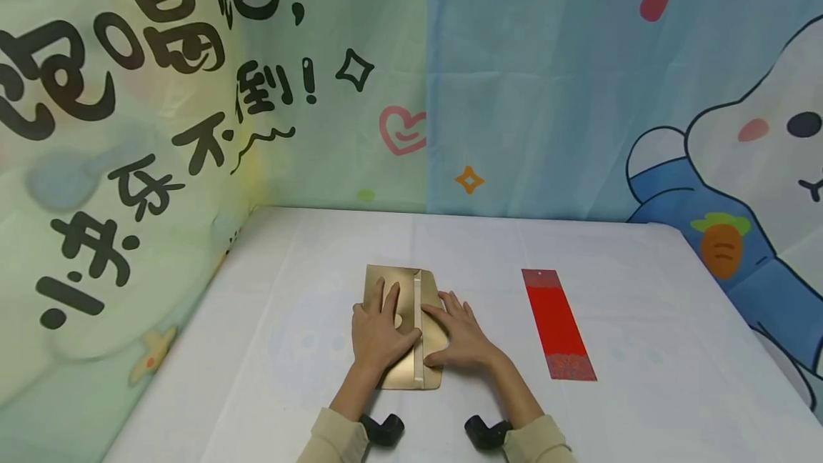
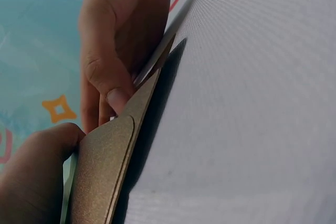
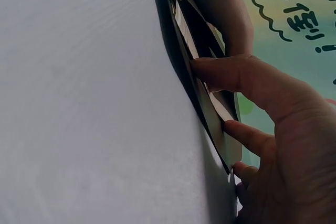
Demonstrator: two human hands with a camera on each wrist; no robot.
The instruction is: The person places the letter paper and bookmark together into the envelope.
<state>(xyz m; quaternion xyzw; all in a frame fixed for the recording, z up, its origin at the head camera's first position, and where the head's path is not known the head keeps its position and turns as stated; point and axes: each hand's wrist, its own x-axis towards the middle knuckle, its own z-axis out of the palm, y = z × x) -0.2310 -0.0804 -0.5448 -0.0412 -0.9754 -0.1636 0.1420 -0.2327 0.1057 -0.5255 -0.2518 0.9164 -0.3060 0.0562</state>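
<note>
Folder of gold card (image 1: 406, 299) lies on the white table (image 1: 289, 349), left of a red strip (image 1: 558, 325). The left hand (image 1: 384, 334) rests on it, fingers spread; the right hand (image 1: 466, 340) spreads thumb and fingers over its right side. Uneven pressure might skew or crease it. Its long axis runs near to far, rounded corners facing right.

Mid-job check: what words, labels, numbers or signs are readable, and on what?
"不" on the printed backdrop.
"倒!" (possibly "到!") also on the backdrop.
Other backdrop characters: too slanted and stylised to read surely.
Red paper strip: end markings too small to read.
Gold packet: none visible.
</note>
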